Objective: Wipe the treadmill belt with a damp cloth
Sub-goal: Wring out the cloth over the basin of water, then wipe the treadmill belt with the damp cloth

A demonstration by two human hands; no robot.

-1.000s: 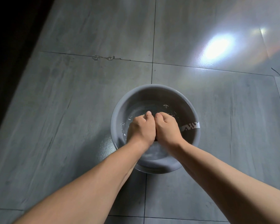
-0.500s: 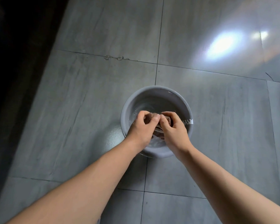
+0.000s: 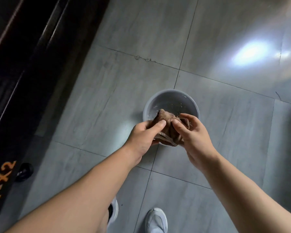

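Brown cloth (image 3: 166, 117), crumpled, is held above the near rim of a grey basin (image 3: 171, 96) of water. It is gripped on its left by the thumb and curled fingers of the left hand (image 3: 143, 137) and pinched on its right by the right hand (image 3: 196, 135). The basin is set on a grey tiled floor (image 3: 124, 91), with the dark treadmill (image 3: 23, 73) well apart at left.

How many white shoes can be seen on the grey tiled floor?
2. One white shoe stands in full view near the bottom centre; the other white shoe lies left of it, partly hidden behind the left forearm.
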